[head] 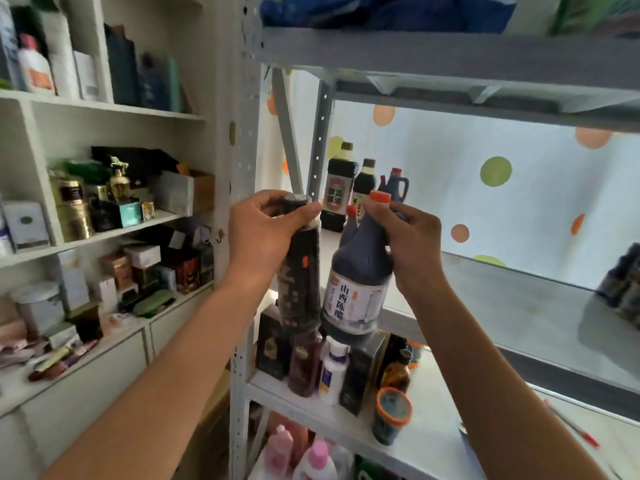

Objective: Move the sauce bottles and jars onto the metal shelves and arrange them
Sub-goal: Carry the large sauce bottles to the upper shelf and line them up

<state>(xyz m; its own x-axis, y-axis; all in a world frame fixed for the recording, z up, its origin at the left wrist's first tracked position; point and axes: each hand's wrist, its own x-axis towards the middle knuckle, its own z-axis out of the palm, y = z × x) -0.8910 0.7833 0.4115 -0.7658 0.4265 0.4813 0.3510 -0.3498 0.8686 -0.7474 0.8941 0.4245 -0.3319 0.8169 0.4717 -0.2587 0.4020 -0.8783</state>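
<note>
Left hand (263, 226) grips a dark bottle (299, 271) and right hand (410, 237) a vinegar jug (356, 285) by their necks, so either may knock the bottles (360, 188) crowded on the shelf (519, 306).

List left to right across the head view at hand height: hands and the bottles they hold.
Left hand → tall dark slim bottle → dark vinegar bottle with orange cap and white label → right hand.

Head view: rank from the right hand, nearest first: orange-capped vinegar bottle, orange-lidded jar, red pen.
1. Orange-capped vinegar bottle: gripped at its neck by the right hand.
2. Orange-lidded jar: on the shelf below, under the hand.
3. Red pen: same lower shelf, far right.
</note>
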